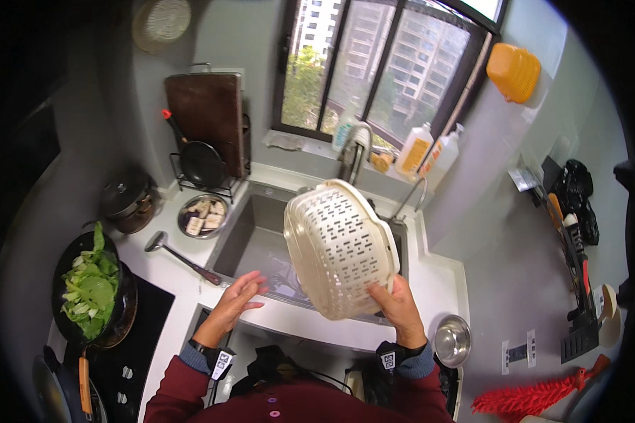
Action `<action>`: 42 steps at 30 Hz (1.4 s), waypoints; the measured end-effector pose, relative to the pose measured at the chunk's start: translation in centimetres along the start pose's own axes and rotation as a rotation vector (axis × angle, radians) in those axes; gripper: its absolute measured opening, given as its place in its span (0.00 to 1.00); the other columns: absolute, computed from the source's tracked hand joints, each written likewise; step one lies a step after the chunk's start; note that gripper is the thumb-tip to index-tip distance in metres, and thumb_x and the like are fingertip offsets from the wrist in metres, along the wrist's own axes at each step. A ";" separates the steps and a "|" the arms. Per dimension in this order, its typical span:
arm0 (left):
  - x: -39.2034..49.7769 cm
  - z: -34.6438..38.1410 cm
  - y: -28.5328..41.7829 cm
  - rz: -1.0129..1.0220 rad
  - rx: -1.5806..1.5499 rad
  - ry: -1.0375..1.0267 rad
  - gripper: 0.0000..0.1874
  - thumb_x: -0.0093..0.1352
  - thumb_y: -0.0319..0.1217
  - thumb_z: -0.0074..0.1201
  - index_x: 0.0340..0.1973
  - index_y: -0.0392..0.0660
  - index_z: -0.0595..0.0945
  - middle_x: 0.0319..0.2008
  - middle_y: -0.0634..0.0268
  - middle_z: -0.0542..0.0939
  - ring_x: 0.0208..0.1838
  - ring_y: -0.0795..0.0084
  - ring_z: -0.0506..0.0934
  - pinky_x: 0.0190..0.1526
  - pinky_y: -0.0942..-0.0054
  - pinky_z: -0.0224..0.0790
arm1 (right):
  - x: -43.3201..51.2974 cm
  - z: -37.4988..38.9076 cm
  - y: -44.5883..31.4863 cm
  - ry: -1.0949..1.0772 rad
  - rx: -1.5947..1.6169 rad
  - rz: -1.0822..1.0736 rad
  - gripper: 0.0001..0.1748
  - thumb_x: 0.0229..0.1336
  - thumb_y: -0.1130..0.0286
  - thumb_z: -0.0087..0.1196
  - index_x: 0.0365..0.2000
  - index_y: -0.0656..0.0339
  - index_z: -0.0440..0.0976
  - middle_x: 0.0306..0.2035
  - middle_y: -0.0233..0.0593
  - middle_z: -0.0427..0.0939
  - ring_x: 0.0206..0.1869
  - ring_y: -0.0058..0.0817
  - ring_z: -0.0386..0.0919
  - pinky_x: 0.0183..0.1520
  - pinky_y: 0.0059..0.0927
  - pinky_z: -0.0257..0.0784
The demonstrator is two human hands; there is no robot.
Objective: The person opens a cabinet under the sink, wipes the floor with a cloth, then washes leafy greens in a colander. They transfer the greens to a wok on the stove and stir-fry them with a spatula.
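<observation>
A white plastic colander [344,243] is tilted on its side above the sink, its slotted base and wall facing me. My right hand [399,309] grips its rim at the lower right, thumb on the outer wall. Free of any object, my left hand [238,301] hovers over the front edge of the counter with its fingers apart. Below the colander is a grey sink basin [243,238] with a wet bottom. The colander hides much of the basin's right side.
Left of the sink are a ladle [182,259], a metal bowl of cut eggplant [203,215] and a wok of leafy greens [91,288] on the cooktop [143,312]. A faucet [355,153] rises behind the sink. A steel bowl [452,341] sits at right.
</observation>
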State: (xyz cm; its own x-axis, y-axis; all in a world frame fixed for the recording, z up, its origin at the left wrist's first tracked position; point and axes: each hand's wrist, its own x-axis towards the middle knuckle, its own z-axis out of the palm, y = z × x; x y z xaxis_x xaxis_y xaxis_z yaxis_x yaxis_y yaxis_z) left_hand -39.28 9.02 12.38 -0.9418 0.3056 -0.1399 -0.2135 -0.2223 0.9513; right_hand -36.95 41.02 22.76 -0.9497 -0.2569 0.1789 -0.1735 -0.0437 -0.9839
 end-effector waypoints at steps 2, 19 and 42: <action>0.1 -1.0 1.3 0.096 -0.077 -0.054 0.40 0.67 0.51 0.50 0.66 0.43 0.54 0.64 0.59 0.62 0.65 0.65 0.62 0.59 0.61 0.61 | 0.1 1.5 -1.0 -0.080 0.016 -0.013 0.18 0.60 0.69 0.53 0.48 0.70 0.70 0.44 0.36 0.77 0.44 0.20 0.74 0.48 0.24 0.70; -7.9 -6.4 1.8 0.313 -0.636 0.013 0.53 0.54 0.45 0.68 0.65 0.38 0.52 0.63 0.55 0.62 0.66 0.58 0.60 0.66 0.57 0.52 | 7.6 11.7 -0.5 -0.300 0.301 -0.030 0.42 0.54 0.50 0.58 0.61 0.66 0.56 0.57 0.41 0.69 0.55 0.29 0.70 0.59 0.36 0.63; -1.8 -11.8 6.8 0.303 -0.237 0.231 0.24 0.70 0.37 0.49 0.59 0.39 0.66 0.59 0.56 0.69 0.60 0.60 0.69 0.52 0.56 0.69 | 42.4 16.8 -7.2 -0.323 0.823 -0.358 0.16 0.66 0.56 0.44 0.51 0.46 0.64 0.48 0.25 0.73 0.46 0.20 0.71 0.42 0.26 0.68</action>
State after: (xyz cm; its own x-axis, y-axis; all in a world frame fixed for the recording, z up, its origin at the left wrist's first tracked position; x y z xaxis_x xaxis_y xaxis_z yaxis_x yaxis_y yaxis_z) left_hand -42.10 -3.94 15.86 -0.9985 -0.0147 0.0520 0.0526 -0.4842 0.8734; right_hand -71.59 14.18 37.36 -0.7365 -0.3459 0.5813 -0.0848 -0.8054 -0.5866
